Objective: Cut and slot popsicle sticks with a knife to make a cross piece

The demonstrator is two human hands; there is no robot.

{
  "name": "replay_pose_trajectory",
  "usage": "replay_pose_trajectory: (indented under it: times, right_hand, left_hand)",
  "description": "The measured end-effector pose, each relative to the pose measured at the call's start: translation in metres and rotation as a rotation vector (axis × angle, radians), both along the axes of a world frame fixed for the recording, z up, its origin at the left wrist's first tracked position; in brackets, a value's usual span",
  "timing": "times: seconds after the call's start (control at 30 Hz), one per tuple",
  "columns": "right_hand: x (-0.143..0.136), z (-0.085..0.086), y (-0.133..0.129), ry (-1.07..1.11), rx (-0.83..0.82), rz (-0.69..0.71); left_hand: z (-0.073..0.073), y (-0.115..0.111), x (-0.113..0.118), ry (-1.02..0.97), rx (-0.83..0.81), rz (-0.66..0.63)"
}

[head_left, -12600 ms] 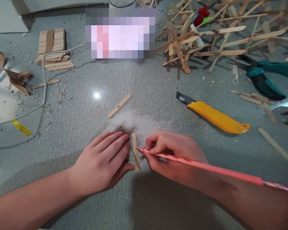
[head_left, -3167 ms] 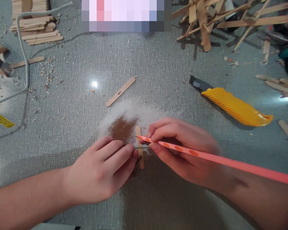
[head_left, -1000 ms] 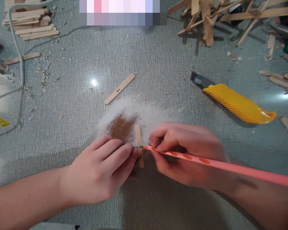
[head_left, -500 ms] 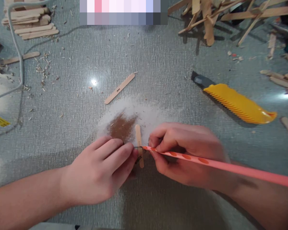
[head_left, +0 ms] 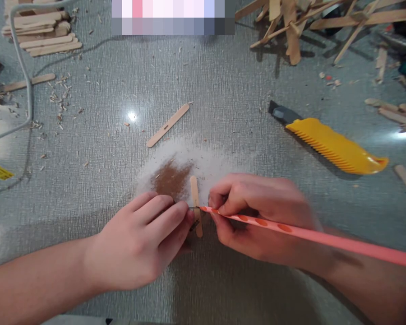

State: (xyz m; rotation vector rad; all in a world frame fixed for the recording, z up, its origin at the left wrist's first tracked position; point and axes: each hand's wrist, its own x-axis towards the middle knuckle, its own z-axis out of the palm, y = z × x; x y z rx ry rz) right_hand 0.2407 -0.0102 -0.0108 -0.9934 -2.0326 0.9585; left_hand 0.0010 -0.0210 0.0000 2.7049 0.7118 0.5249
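A short popsicle stick [head_left: 194,192] with dark print near its lower end lies upright in view between my two hands. My right hand [head_left: 264,194] is closed around a pink pencil [head_left: 311,233] with orange oval spots, its tip touching the middle of the stick. My left hand [head_left: 142,239] is closed beside the stick's left edge. A thin dark edge shows at its fingertips; what it grips is mostly hidden under the fingers. Just beyond the hands, white and brown dust [head_left: 172,176] covers the table.
A yellow cutter [head_left: 334,144] lies to the right. Another popsicle stick [head_left: 168,125] lies ahead. Stacked sticks [head_left: 50,43] and a grey cable [head_left: 29,99] are at upper left, with a jumble of wooden sticks [head_left: 292,38] at upper right. Wood chips dot the table [head_left: 223,85].
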Motion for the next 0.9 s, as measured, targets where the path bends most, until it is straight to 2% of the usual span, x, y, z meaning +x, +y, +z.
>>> replay_pose_trajectory:
  times: [0.9]
  right_hand:
    - [-0.0013, 0.0026, 0.0025, -0.024, -0.029, -0.026]
  left_hand:
    - [-0.0011, -0.0015, -0.0007, 0.011, 0.012, 0.005]
